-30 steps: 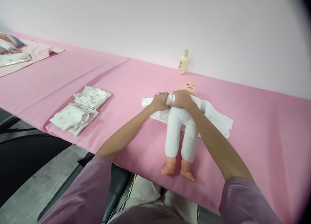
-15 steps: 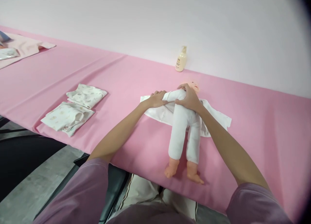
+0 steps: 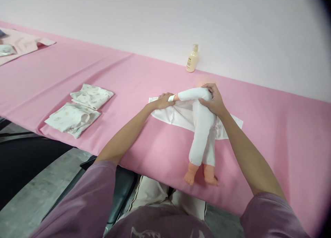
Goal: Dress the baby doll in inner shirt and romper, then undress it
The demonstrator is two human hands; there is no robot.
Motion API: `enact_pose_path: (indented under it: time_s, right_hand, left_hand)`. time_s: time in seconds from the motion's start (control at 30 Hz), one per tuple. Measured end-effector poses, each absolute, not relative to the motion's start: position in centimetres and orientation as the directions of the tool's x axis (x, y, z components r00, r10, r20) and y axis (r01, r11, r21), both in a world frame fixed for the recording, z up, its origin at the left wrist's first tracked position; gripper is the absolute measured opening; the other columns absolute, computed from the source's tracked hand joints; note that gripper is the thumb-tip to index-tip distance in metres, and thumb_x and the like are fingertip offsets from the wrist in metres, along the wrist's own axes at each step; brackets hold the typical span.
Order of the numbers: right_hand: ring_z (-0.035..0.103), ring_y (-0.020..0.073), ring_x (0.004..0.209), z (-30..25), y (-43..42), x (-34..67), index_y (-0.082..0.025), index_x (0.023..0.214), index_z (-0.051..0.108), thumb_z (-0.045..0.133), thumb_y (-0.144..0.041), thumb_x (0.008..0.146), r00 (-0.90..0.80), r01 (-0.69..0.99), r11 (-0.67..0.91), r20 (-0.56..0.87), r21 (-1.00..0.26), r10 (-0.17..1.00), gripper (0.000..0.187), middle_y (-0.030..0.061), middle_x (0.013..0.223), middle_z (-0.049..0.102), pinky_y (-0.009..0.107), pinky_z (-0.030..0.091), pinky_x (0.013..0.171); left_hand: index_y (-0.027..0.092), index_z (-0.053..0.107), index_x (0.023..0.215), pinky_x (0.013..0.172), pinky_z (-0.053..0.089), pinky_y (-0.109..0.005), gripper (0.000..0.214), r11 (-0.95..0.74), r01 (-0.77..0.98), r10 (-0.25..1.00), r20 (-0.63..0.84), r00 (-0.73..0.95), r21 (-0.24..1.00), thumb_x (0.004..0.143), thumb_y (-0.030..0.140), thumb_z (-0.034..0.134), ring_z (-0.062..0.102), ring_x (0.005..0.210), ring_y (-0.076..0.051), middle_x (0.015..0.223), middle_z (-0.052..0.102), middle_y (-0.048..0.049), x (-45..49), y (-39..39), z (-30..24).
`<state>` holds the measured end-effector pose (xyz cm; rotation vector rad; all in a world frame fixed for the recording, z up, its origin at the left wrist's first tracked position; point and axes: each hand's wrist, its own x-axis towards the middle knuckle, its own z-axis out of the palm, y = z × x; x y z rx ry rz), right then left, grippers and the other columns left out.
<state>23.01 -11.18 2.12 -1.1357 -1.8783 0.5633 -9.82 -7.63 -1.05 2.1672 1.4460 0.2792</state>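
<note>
A baby doll (image 3: 203,127) in a white suit lies on the pink table (image 3: 134,83), turned onto its side, bare feet toward me. Under it is a spread white garment (image 3: 178,115). My right hand (image 3: 213,100) is closed around the doll's shoulder and upper body, hiding its head. My left hand (image 3: 162,101) is closed on the end of the doll's outstretched white arm, at the garment's left edge.
Two folded printed baby clothes (image 3: 77,110) lie to the left on the table. A cream pump bottle (image 3: 191,59) stands by the wall behind the doll. Pale cloth (image 3: 20,45) lies at the far left. A dark chair (image 3: 26,162) sits below the table edge.
The doll has rolled from its back onto its side, legs now stacked. My right hand moved up over its shoulder and head. My left hand drew the doll's arm out leftward.
</note>
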Motion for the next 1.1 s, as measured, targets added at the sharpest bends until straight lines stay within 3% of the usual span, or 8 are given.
enact_pose_path:
  time_s: [0.17,0.4,0.63,0.77,0.9,1.0,1.1]
  right_hand:
    - [0.068,0.0376,0.141,1.9,-10.9,23.7,-0.028,0.141,0.057,0.081,-0.057,0.078,-0.246,0.470,0.514,0.453,-0.718,0.857,0.073,0.0150,0.151,0.068,0.056,0.058,0.122]
    - [0.069,0.0392,0.140,1.8,-10.5,24.6,-0.029,0.139,0.059,0.088,-0.057,0.080,-0.250,0.496,0.526,0.467,-0.691,0.848,0.072,0.0139,0.145,0.070,0.060,0.060,0.122]
    - [0.073,0.0393,0.132,1.3,-10.0,26.2,-0.032,0.143,0.059,0.086,-0.066,0.088,-0.173,0.504,0.519,0.508,-0.690,0.844,0.070,0.0144,0.142,0.071,0.066,0.062,0.114]
    - [0.074,0.0390,0.131,1.0,-9.6,25.9,-0.034,0.147,0.057,0.085,-0.056,0.090,-0.159,0.537,0.502,0.503,-0.678,0.850,0.067,0.0140,0.138,0.073,0.066,0.064,0.111]
    - [0.071,0.0373,0.137,1.1,-9.6,23.1,-0.027,0.146,0.059,0.086,-0.041,0.085,-0.254,0.552,0.522,0.466,-0.650,0.848,0.068,0.0161,0.146,0.070,0.066,0.059,0.121]
    - [0.070,0.0368,0.140,1.3,-9.6,20.4,-0.023,0.138,0.064,0.087,-0.032,0.080,-0.330,0.581,0.536,0.424,-0.612,0.843,0.063,0.0150,0.143,0.072,0.063,0.053,0.132]
    - [0.072,0.0359,0.135,1.6,-9.7,18.6,-0.023,0.133,0.067,0.087,-0.029,0.077,-0.367,0.623,0.524,0.375,-0.580,0.851,0.060,0.0128,0.137,0.076,0.062,0.054,0.130]
  left_hand:
    - [0.027,0.067,0.160,0.135,0.041,-0.063,0.066,-0.297,0.791,0.921,-0.057,0.384,0.536,0.101,0.057,0.057,0.055,0.156,-0.047,0.170,0.062,-0.0158,-9.4,-7.8,-2.2]
    - [0.020,0.061,0.166,0.138,0.035,-0.063,0.062,-0.356,0.825,0.934,0.142,0.327,0.440,0.111,0.047,0.051,0.049,0.160,-0.048,0.174,0.058,-0.0197,-7.9,-9.4,-4.2]
    - [0.019,0.062,0.166,0.139,0.033,-0.061,0.056,-0.335,0.843,0.942,0.165,0.292,0.421,0.121,0.045,0.044,0.048,0.160,-0.044,0.173,0.056,-0.0200,-7.5,-9.9,-4.3]
    - [0.014,0.061,0.168,0.139,0.036,-0.060,0.059,-0.349,0.857,0.936,0.183,0.300,0.378,0.116,0.040,0.052,0.050,0.159,-0.045,0.172,0.057,-0.0224,-7.4,-10.1,-4.0]
    - [0.009,0.061,0.168,0.142,0.034,-0.060,0.065,-0.369,0.842,0.929,0.184,0.321,0.394,0.113,0.045,0.059,0.048,0.163,-0.046,0.174,0.056,-0.0254,-7.5,-10.1,-4.0]
    - [0.015,0.063,0.165,0.143,0.036,-0.056,0.067,-0.332,0.811,0.943,0.171,0.284,0.482,0.111,0.053,0.066,0.052,0.162,-0.043,0.172,0.059,-0.0215,-7.6,-10.3,-3.9]
    - [0.021,0.067,0.160,0.141,0.040,-0.056,0.072,-0.290,0.779,0.957,0.157,0.244,0.556,0.103,0.063,0.079,0.056,0.157,-0.043,0.165,0.062,-0.0180,-7.7,-10.7,-3.6]
